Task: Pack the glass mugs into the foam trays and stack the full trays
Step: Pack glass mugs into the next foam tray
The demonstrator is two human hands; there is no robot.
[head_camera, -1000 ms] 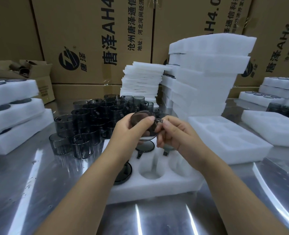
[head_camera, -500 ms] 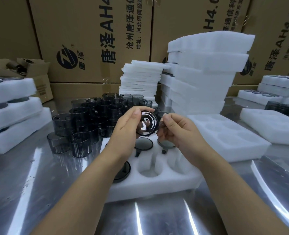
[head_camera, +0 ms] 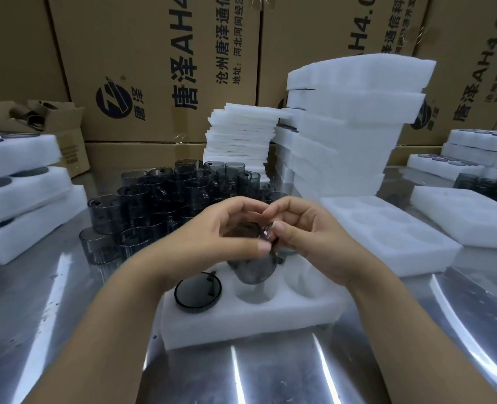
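Observation:
A smoky grey glass mug (head_camera: 254, 268) hangs tilted just above an empty middle pocket of the white foam tray (head_camera: 250, 322) in front of me. My left hand (head_camera: 212, 234) grips its rim from the left. My right hand (head_camera: 305, 234) pinches the mug's handle from the right. One mug (head_camera: 197, 291) sits in the tray's front-left pocket. My hands hide the tray's back row. Behind the tray stand several loose grey mugs (head_camera: 159, 199) on the steel table.
Full foam trays (head_camera: 17, 193) are stacked at the left. An empty foam tray (head_camera: 387, 228) lies to the right, another foam tray (head_camera: 468, 217) beyond it. Tall stacks of empty foam (head_camera: 349, 132) and thin foam sheets (head_camera: 238, 141) rise behind, before cardboard boxes (head_camera: 159, 68).
Both hands have turned the mug from facing me to rim-up and lowered it toward the tray's middle pocket.

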